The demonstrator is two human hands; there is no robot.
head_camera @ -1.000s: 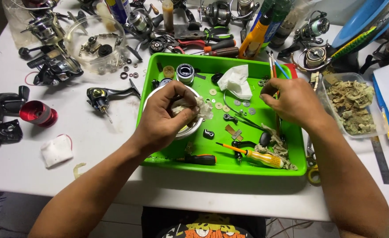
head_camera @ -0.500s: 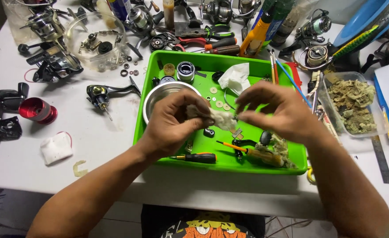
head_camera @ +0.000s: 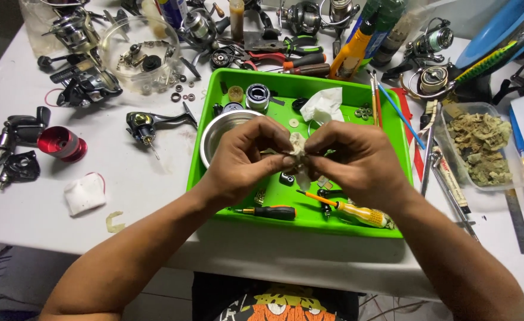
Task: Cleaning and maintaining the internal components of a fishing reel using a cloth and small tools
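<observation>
Both-hand pinch: left hand (head_camera: 247, 157) and right hand (head_camera: 357, 160) fingertips pressed together on a small crumpled off-white tissue wad (head_camera: 298, 148), held between them above the bright green plastic tray (head_camera: 357, 229) centre, equally near both.

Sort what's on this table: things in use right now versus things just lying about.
In use:
left hand
right hand
crumpled off-white tissue wad pinched between both

Lying about:
round steel bowl
bright green plastic tray
yellow-handled screwdriver
red metal spool
clear tub of used tissue
</observation>
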